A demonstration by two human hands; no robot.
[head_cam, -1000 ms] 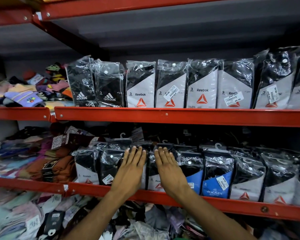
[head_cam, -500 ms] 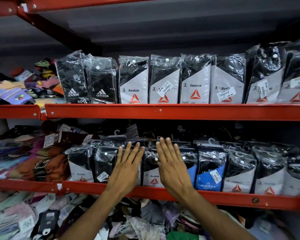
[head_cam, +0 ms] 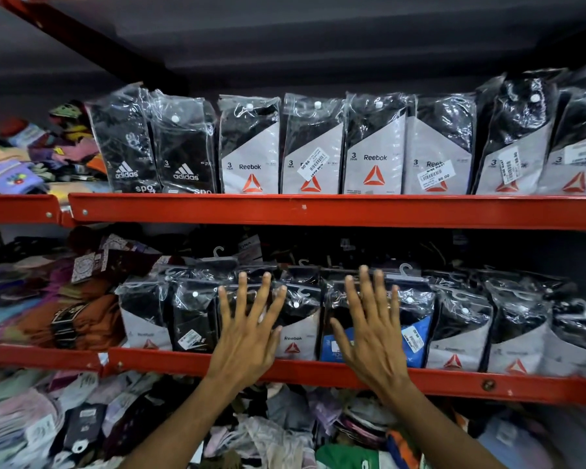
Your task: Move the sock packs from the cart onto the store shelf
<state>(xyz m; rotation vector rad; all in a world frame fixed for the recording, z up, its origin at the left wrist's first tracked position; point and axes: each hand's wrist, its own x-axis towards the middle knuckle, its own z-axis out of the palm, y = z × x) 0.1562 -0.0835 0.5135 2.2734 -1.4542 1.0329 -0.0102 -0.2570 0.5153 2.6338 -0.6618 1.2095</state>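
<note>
Both hands were flat and fingers spread, palms against the front row of packs on the middle red steel shelf (head_cam: pixel 318 368). Nothing was gripped in either.

Left hand (head_cam: pixel 247 336) pressed on a clear-plastic pack of black socks (head_cam: pixel 247 299), with the black-and-grey Reebok sock pack (head_cam: pixel 298 330) just right of it, partly under the fingertips. Right hand (head_cam: pixel 372 333) pressed on the blue-and-black sock pack (head_cam: pixel 416 333), thumb out toward the left. The hands were apart, with the Reebok pack showing in the gap between them.

The packs stood upright, long axis vertical, leaning slightly back, faces toward the camera. They lay directly ahead of the palms, on the far side of the shelf lip, so any push would go straight back into the shelf. Each hand was on its own pack; neither was nearer overall.

More Reebok packs continued rightward along the same shelf (head_cam: pixel 515 333). The upper shelf (head_cam: pixel 318 211) held a full row: two black adidas packs (head_cam: pixel 156 147) at the left, then grey Reebok packs (head_cam: pixel 374 147) to the right edge. Loose coloured socks (head_cam: pixel 48 316) were piled on the left.

The cart wasn't in view, so I can't tell what's left to move. My read: tamping the row flush, then back to the cart.
</note>
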